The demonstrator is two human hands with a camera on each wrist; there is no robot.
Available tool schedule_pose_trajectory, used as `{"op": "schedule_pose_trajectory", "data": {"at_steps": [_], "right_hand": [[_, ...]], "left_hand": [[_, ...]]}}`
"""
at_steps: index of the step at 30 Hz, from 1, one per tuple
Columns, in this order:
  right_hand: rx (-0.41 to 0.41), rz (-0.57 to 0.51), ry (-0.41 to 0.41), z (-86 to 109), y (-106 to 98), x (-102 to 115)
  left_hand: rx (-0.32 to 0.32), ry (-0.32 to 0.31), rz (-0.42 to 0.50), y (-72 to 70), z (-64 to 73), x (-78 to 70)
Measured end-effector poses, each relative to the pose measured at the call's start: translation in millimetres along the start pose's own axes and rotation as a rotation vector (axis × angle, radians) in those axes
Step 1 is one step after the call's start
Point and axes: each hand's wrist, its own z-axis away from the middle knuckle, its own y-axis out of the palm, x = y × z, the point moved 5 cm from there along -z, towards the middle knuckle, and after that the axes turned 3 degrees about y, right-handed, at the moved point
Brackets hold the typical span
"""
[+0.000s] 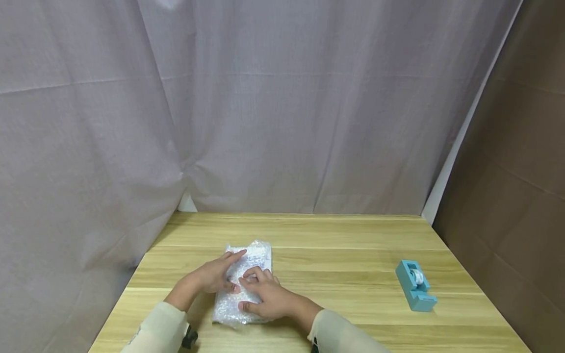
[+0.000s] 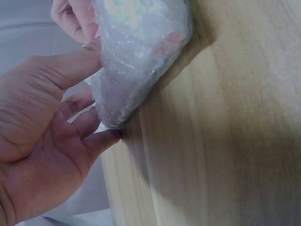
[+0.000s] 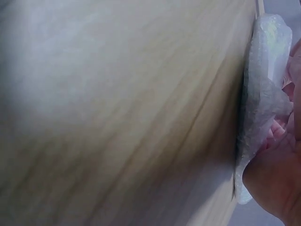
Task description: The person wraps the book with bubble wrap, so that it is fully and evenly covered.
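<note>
A flat bundle in clear bubble wrap lies on the table in the head view; what is inside cannot be made out. My left hand rests on its left side, fingers spread. In the left wrist view, the left thumb presses the wrap and the other fingers touch its edge. From the right, my right hand reaches over the bundle with bent fingers. In the right wrist view, a raised fold of bubble wrap meets those fingers, which seem to pinch it; the fingertips are partly hidden.
A blue tape dispenser holding a roll of tape stands on the right of the wooden table. Grey curtains hang behind and to the left, and a brown curtain hangs on the right.
</note>
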Motion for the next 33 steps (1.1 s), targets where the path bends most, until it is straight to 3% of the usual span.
{"op": "schedule_pose_trajectory", "data": {"at_steps": [26, 33], "right_hand": [[0.038, -0.034, 0.005, 0.9, -8.2, 4.1], [0.029, -0.021, 0.009, -1.1, -10.1, 2.6]], "left_hand": [[-0.027, -0.026, -0.101, 4.1, 0.0, -4.0], [-0.027, 0.012, -0.097, 4.4, -1.5, -3.4]]}}
